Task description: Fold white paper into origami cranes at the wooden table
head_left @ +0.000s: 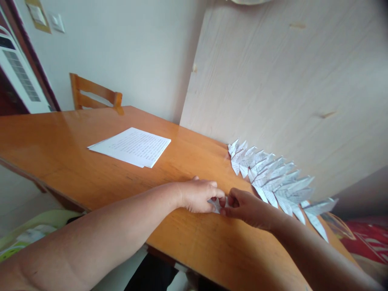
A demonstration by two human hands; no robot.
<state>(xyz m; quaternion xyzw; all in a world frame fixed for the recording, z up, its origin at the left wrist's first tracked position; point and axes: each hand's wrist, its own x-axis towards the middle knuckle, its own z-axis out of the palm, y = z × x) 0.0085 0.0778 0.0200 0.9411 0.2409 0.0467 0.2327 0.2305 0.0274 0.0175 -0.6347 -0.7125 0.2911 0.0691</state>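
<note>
My left hand (198, 196) and my right hand (247, 207) meet over the orange wooden table (75, 161). Both pinch a small folded piece of printed paper (216, 205) that lies on the tabletop between their fingertips; most of it is hidden by the fingers. Just right of my hands, a long row of several pointed folded paper pieces (273, 180) lies overlapped like feathers along the table's far edge. It runs from the middle of that edge down past my right wrist.
A stack of printed sheets (131, 146) lies further left on the table. A wooden chair (93, 95) stands at the far end. A pale wooden board (287, 81) leans behind the table. Red patterned cloth (368, 242) shows at the lower right.
</note>
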